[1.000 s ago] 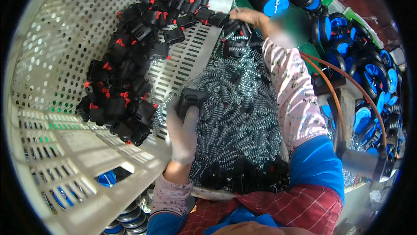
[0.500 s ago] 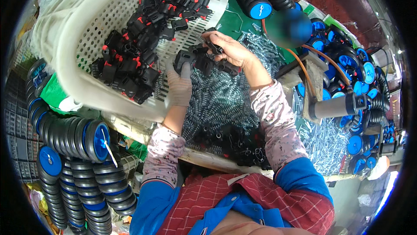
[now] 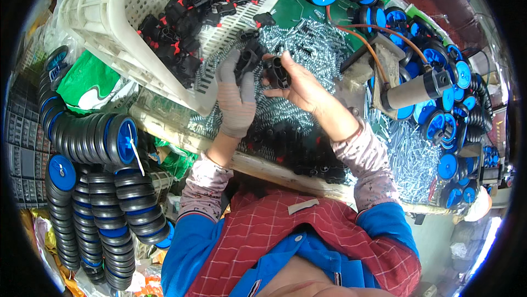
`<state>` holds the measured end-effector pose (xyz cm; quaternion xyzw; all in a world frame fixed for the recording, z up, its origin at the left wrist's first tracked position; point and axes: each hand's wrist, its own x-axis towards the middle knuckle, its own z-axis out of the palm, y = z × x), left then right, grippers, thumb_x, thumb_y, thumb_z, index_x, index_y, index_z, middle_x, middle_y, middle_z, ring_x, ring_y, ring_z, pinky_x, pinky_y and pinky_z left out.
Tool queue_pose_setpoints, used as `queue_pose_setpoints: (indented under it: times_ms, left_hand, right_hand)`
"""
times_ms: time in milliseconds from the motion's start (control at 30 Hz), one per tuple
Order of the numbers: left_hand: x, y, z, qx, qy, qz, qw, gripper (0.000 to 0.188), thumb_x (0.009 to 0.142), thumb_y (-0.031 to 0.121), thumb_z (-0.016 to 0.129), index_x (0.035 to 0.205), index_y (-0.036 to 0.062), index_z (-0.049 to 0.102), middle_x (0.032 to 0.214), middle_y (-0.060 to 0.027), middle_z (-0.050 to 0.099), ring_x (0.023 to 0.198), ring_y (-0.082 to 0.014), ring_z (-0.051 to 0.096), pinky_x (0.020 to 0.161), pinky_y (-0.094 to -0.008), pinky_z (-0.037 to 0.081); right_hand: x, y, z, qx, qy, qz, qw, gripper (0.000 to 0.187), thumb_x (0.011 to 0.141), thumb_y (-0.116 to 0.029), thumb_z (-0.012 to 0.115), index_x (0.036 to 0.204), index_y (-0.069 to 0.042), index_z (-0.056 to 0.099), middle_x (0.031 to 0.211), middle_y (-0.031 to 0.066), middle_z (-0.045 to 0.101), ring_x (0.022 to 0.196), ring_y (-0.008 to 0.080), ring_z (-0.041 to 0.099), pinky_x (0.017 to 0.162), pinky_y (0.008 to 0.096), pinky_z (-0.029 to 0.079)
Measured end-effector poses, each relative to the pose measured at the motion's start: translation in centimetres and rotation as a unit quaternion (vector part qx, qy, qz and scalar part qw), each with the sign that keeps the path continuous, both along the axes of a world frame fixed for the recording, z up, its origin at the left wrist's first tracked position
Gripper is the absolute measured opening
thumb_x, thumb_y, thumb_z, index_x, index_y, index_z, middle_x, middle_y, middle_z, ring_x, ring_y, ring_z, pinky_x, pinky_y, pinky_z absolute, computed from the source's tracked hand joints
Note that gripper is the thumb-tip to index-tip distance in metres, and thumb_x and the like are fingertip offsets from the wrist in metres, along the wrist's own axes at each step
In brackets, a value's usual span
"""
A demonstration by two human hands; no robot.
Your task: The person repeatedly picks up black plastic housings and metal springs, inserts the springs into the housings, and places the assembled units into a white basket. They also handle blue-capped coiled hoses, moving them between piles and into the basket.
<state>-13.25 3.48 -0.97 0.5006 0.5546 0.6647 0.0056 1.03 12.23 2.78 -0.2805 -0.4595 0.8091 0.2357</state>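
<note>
My left hand [image 3: 236, 99], in a pale grey glove, is closed around a black plastic housing [image 3: 248, 62]; the glove is slightly blurred. Close to its right, my right hand [image 3: 305, 87] is bare and grips another black plastic housing [image 3: 279, 72], its hollow end showing. Both housings are above a heap of small metal springs [image 3: 296, 111]. One loose black housing [image 3: 264, 20] lies on the far part of the heap. Left of my hands, a white perforated crate [image 3: 101, 14] holds many black housings with red tabs [image 3: 184, 14].
Dark small parts [image 3: 307, 151] lie along the table's wooden front edge [image 3: 263, 168]. To the right are a grey cylinder [image 3: 411, 93] with orange hoses, a pile of metal pins [image 3: 411, 160] and blue-black wheels [image 3: 436, 127]. Stacked wheels [image 3: 99, 138] fill the left side.
Both hands have come nearer to me, away from the crate, with housings in them. The right hand has turned to show its housing's hollow end. The whole view has shifted slightly.
</note>
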Motion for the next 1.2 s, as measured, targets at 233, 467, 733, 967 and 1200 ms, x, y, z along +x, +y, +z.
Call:
queue_pose_setpoints:
  times_ms: [233, 467, 733, 967, 1200]
  left_hand:
    - [2.8, -5.1, -0.5, -0.02, 0.136, -0.01, 0.991, 0.084, 0.071, 0.015, 0.086, 0.139, 0.0006, 0.04, 0.135, -0.026, 0.044, 0.118, -0.039, 0.052, 0.097, -0.0435, 0.049]
    - [1.0, -6.6, -2.7, -0.064, -0.048, -0.044, 0.996, 0.079, 0.072, 0.021, 0.09, 0.132, -0.0013, 0.044, 0.119, -0.0152, 0.051, 0.104, -0.0256, 0.06, 0.09, -0.0365, 0.052]
    - [0.0, -5.3, -1.3, -0.084, 0.14, -0.08, 0.983, 0.063, 0.069, 0.014, 0.087, 0.125, 0.0118, 0.057, 0.12, -0.0178, 0.051, 0.102, -0.034, 0.06, 0.088, -0.0409, 0.052]
    - [0.9, -5.0, -0.6, -0.123, 0.132, -0.111, 0.977, 0.055, 0.069, 0.008, 0.085, 0.118, 0.0161, 0.062, 0.123, -0.0189, 0.049, 0.101, -0.0354, 0.061, 0.084, -0.0419, 0.054]
    - [1.7, -4.9, 0.0, -0.143, 0.155, -0.126, 0.969, 0.047, 0.067, 0.008, 0.085, 0.109, 0.0129, 0.062, 0.119, -0.0178, 0.053, 0.098, -0.0364, 0.062, 0.082, -0.0422, 0.054]
  right_hand:
    - [0.5, -8.2, -1.1, -0.111, 0.132, -0.089, 0.981, 0.05, 0.107, -0.047, 0.033, 0.143, -0.013, 0.043, 0.137, 0.007, 0.054, 0.126, 0.0235, 0.05, 0.108, 0.0445, 0.04]
    - [3.6, -6.3, 0.0, 0.115, -0.135, 0.193, 0.965, 0.058, 0.102, -0.031, 0.057, 0.148, -0.001, 0.039, 0.129, 0.0197, 0.061, 0.119, 0.0274, 0.059, 0.099, 0.0377, 0.048]
    - [6.1, 6.9, -5.8, 0.597, -0.485, -0.109, 0.63, 0.026, 0.088, -0.014, 0.07, 0.113, -0.008, 0.065, 0.096, 0.0169, 0.066, 0.089, 0.0372, 0.066, 0.077, 0.0451, 0.052]
    - [6.5, 7.9, -6.2, 0.639, -0.405, -0.092, 0.648, 0.035, 0.079, -0.015, 0.078, 0.109, -0.01, 0.063, 0.11, 0.0131, 0.061, 0.1, 0.0345, 0.062, 0.084, 0.0436, 0.052]
    - [6.8, 7.7, -5.2, 0.522, -0.28, -0.075, 0.802, 0.026, 0.078, -0.008, 0.078, 0.09, -0.006, 0.056, 0.078, 0.0054, 0.061, 0.069, 0.0172, 0.056, 0.066, 0.0311, 0.046]
